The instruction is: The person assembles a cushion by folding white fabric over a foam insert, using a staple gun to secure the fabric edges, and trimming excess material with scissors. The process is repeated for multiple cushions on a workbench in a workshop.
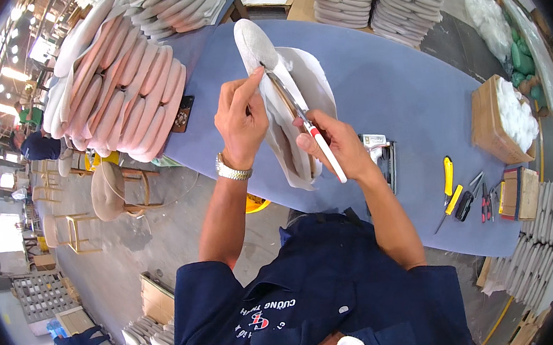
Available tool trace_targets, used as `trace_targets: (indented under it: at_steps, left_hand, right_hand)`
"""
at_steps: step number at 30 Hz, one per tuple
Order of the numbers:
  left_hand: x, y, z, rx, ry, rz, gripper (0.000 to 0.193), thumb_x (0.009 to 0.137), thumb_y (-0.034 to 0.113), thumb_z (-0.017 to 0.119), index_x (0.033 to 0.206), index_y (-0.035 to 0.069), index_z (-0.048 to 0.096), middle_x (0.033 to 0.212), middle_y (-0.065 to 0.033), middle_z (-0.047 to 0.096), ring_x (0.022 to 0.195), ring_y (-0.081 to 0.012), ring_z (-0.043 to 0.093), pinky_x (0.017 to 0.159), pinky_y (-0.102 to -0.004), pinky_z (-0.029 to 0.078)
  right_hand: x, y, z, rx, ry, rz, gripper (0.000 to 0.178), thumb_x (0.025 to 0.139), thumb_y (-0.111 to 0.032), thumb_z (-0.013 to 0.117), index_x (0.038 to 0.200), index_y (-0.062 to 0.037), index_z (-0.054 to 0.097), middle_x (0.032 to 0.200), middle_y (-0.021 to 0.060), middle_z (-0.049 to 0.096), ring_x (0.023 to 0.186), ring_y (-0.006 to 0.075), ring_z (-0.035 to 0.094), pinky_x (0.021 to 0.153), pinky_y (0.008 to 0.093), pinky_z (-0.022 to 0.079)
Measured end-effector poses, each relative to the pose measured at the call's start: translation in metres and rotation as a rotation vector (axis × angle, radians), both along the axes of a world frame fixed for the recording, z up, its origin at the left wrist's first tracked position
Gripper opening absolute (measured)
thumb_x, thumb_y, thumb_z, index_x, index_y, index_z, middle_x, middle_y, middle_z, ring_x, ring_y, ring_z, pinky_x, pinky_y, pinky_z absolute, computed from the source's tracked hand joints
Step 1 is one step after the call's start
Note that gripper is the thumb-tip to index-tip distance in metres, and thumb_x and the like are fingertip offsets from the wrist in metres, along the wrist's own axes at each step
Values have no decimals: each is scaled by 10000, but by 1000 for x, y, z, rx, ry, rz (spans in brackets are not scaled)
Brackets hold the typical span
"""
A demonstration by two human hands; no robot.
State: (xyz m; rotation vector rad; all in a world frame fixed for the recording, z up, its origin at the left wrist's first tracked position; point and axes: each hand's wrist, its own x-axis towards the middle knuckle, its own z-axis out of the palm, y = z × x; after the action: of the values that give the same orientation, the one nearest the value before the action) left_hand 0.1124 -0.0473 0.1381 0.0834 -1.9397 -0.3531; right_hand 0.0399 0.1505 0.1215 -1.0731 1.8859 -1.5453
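Note:
A curved padded piece (255, 45) covered in light grey fabric stands on the blue-grey table (373, 75), its pale lining flaps spreading out below. My left hand (242, 117) is at its left edge, index finger reaching to a small dark spot on the fabric. The other left fingers are curled in, and what they pinch, if anything, is hidden. Held in my right hand (334, 142) is a long slim metal tool (316, 137) with a red and white handle. Its tip meets the padded piece close to my left fingertip.
A staple gun (380, 153) lies right of my right hand. Further right are a yellow cutter (448, 176), screwdrivers, pliers and a cardboard box (490, 114) of white stuffing. Tall stacks of padded pieces (118, 88) flank the table. Wooden chairs (110, 190) stand at left.

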Motion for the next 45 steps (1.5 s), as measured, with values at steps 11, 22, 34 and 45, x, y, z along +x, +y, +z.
trace_targets:
  at_steps: [11,22,34,45]
  left_hand:
    - [4,16,6,67,-47,16,377,833,41,812,1190,121,722,1043,-78,655,667,-174,604,525,-297,488]
    - [2,26,16,99,-190,156,377,745,31,824,1096,84,698,947,-40,665,656,-174,605,543,-307,483]
    - [23,31,6,216,-156,94,301,769,-41,779,1046,44,698,927,-52,657,656,-128,577,605,-266,498]
    - [35,33,22,86,-170,34,464,732,-102,754,1161,31,640,1408,-212,512,1306,-372,592,1035,-439,585]
  right_hand:
    - [-21,11,22,-67,-331,264,456,1037,-461,639,1228,-47,642,705,-28,514,553,73,500,514,248,429]
    - [-43,25,44,125,19,233,540,987,-555,666,1160,-44,682,708,6,567,590,103,530,525,293,440]
    - [-36,15,25,22,-137,316,632,959,-627,661,1129,-21,707,690,43,594,597,132,574,542,316,456]
    - [-38,16,28,21,-294,435,605,954,-621,671,1117,-40,715,690,14,620,519,99,543,464,279,412]
